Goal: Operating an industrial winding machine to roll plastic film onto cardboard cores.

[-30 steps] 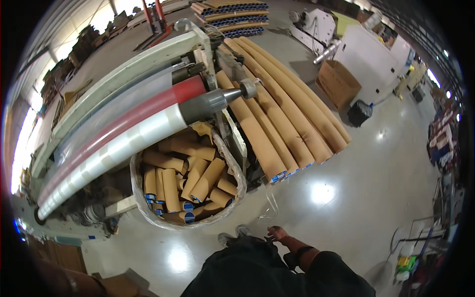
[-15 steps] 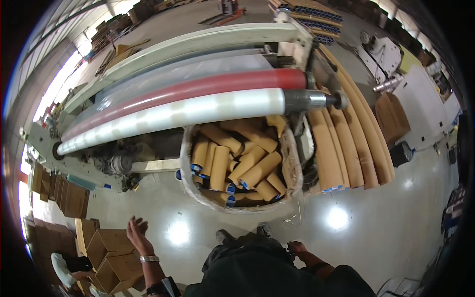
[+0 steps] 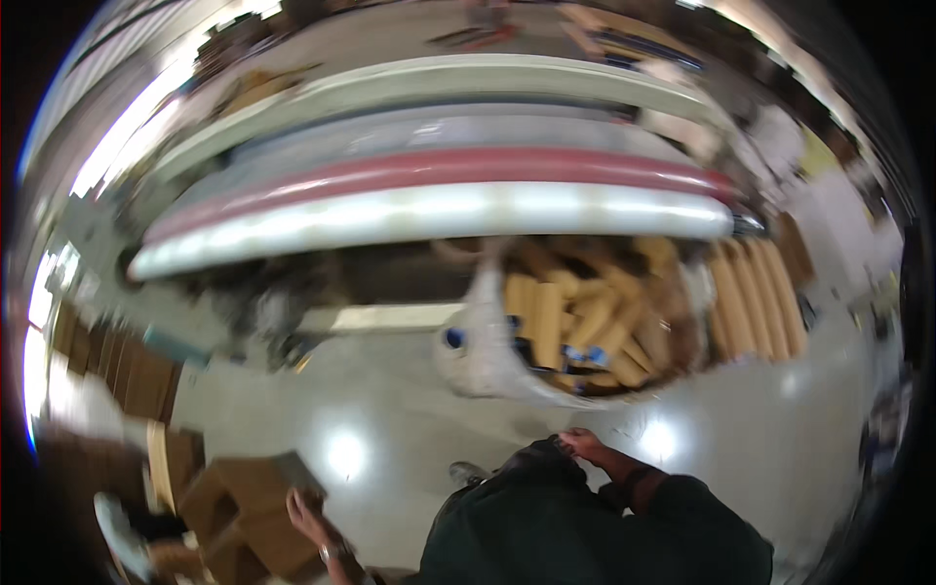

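Note:
My left hand [image 3: 310, 517] is low on the left, beside an opened brown cardboard box [image 3: 255, 499]. It looks open and holds nothing, though motion blurs it. In front of my waist, my right hand [image 3: 583, 445] has its fingers curled beside my dark clothing; whatever they may hold is hidden. Ahead of me, a long white roll [image 3: 429, 213] lies across a machine, with a red roller [image 3: 439, 172] behind it. Under the roll's right part stands a plastic-lined bin [image 3: 480, 336] full of short brown cardboard tubes [image 3: 548, 322], some with blue ends.
Long cardboard tubes [image 3: 751, 297] lie right of the bin. A pale beam [image 3: 395, 317] runs low under the machine. Stacked cardboard [image 3: 132, 375] stands at the left, and another person's light sleeve [image 3: 122, 534] shows at the lower left. Grey floor [image 3: 409, 390] lies between me and the machine.
The view has swung left, so the machine and bin sit further right. My left hand has lowered toward the cardboard box; my right hand has come forward at my waist.

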Demonstrator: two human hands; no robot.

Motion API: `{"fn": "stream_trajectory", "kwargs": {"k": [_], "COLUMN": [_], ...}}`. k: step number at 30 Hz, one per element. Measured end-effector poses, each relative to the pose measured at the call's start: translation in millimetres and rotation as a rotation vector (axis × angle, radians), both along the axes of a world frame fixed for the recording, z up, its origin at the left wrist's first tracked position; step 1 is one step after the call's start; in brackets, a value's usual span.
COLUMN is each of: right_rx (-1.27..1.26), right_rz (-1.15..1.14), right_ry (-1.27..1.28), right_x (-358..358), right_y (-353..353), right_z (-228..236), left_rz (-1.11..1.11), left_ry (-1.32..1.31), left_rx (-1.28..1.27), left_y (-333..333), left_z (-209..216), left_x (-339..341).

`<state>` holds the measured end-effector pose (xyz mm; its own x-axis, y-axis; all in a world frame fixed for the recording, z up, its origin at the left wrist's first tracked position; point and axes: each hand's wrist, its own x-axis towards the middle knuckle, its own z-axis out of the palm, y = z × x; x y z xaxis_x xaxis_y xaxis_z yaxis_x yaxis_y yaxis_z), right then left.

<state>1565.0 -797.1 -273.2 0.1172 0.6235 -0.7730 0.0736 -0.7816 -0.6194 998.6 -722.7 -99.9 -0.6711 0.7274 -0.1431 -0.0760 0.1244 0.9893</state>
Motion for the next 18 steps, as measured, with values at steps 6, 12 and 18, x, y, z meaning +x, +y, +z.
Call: {"fn": "stream_trajectory", "kwargs": {"k": [6,12,18], "right_rx": [0.006,-0.072,0.394], "right_rz": [0.089,0.253,0.652], "right_ry": [0.141,0.024,-0.1], "right_x": [-72.4,-135.7,-188.7], "right_y": [63.9,141.7,227.0], "right_z": [14.7,10.3,-66.0], "left_rz": [0.047,0.1,0.149], "left_ry": [0.169,0.287,0.35], "left_rx": [0.179,0.273,0.266], "left_y": [128.5,233.0,308.2], "left_z": [39.0,65.2,94.7], "left_x": [-113.1,-194.6,-260.4]}}
